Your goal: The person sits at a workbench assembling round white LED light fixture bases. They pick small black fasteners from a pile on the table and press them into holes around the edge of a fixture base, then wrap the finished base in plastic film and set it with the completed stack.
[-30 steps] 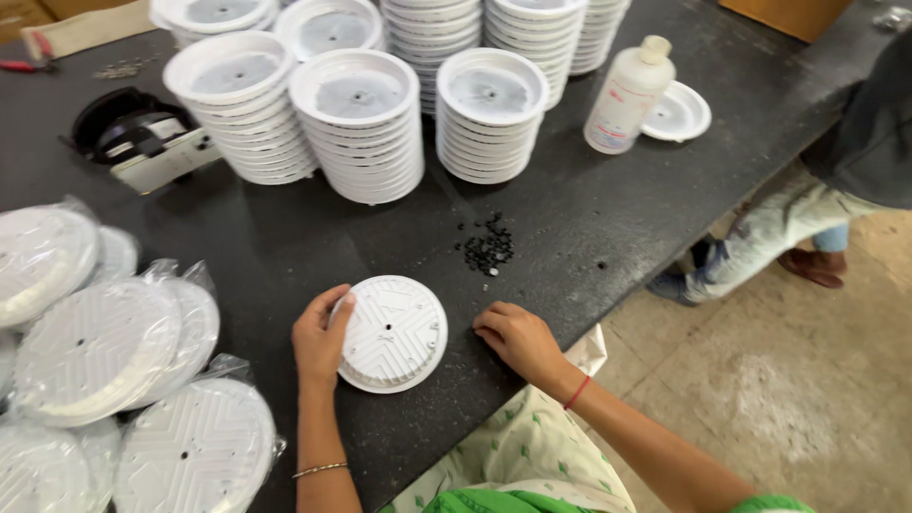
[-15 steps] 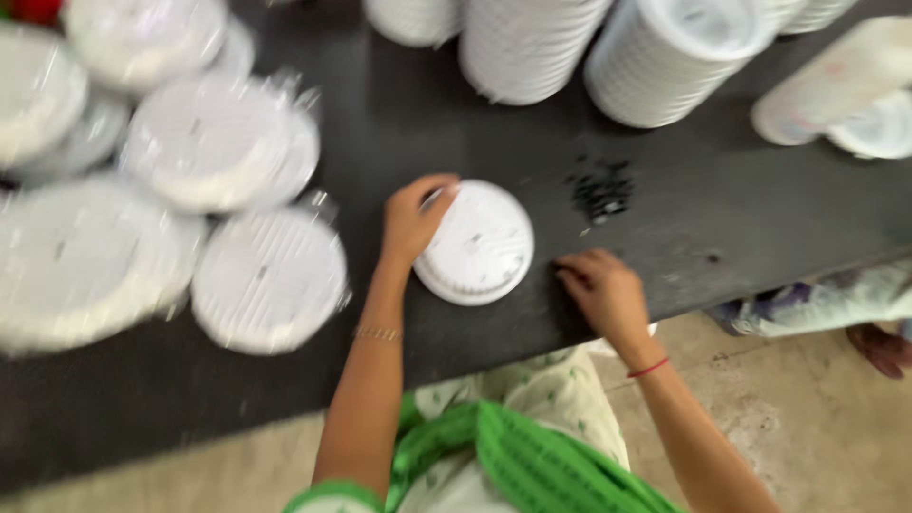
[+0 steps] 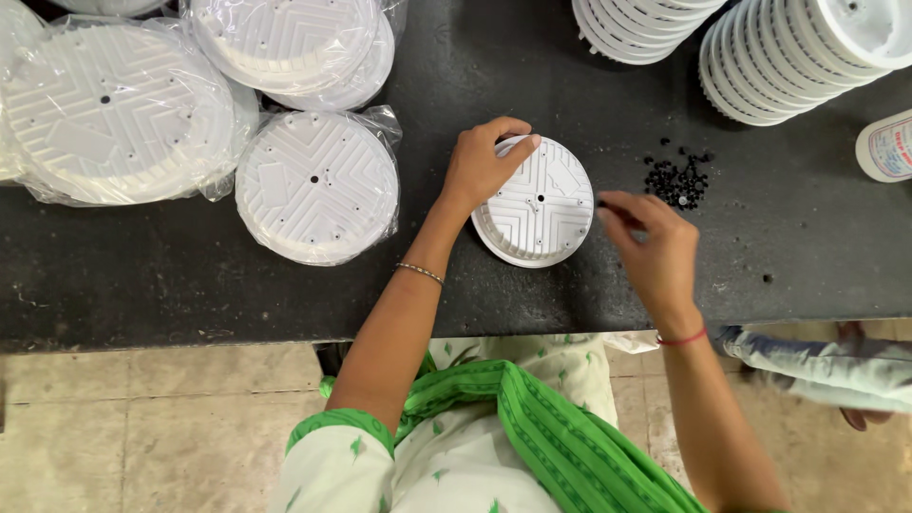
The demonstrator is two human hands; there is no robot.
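Left hand gripping white ribbed disc on black counter. Right hand pinched shut, beside small black parts. Three bagged discs left, two white stacks behind.

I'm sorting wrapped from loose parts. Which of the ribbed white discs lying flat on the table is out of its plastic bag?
The small disc under the left hand, beside the black pellets. The larger discs further left are all in clear bags.

Bagged white discs at left; stacked white housings top right; bottle at right edge.
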